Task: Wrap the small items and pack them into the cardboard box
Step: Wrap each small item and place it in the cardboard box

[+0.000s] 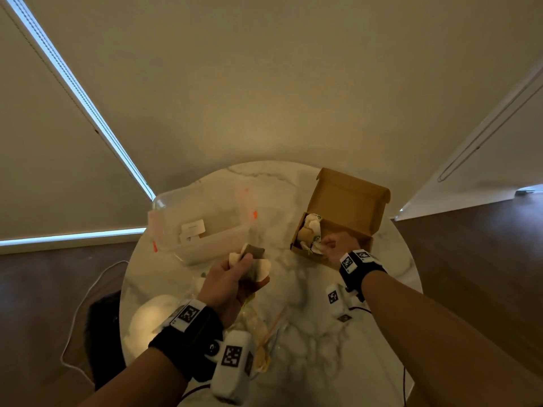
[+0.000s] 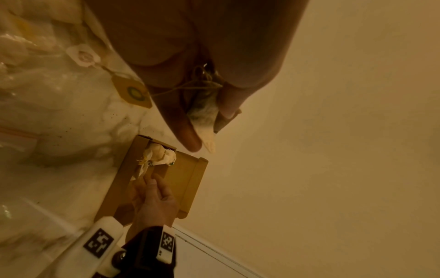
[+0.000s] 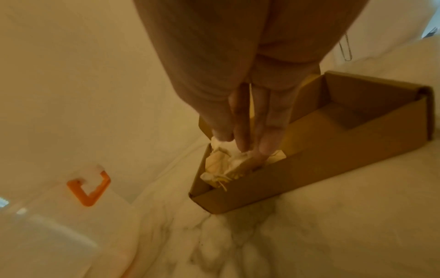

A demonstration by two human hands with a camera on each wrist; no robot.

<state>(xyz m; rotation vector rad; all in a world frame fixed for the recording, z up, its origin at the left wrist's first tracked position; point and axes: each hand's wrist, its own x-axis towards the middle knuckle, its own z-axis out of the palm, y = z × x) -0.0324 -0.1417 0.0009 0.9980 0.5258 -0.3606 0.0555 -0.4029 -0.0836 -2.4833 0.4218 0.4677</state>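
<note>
My left hand [image 1: 244, 259] is raised over the middle of the marble table [image 1: 305, 292] and grips a small brown item half wrapped in white paper [image 1: 255, 253]. The left wrist view shows that item [image 2: 202, 111] with twine on it, pinched between thumb and fingers. The open cardboard box [image 1: 346, 201] stands at the right with its lid up. White wrapped bundles [image 1: 311, 227] fill its left end. My right hand [image 1: 329, 243] reaches into the box. In the right wrist view, its straight fingers [image 3: 240, 135] press down on a wrapped bundle [image 3: 221, 165].
A clear plastic tub [image 1: 205, 239] with orange latches [image 1: 255, 214] stands at the back left. A clear zip bag [image 1: 264, 333] lies near me, and a brown paper tag [image 2: 132, 92] on twine. The box's right half [image 3: 352, 120] is bare. A white cable [image 1: 79, 304] runs on the floor.
</note>
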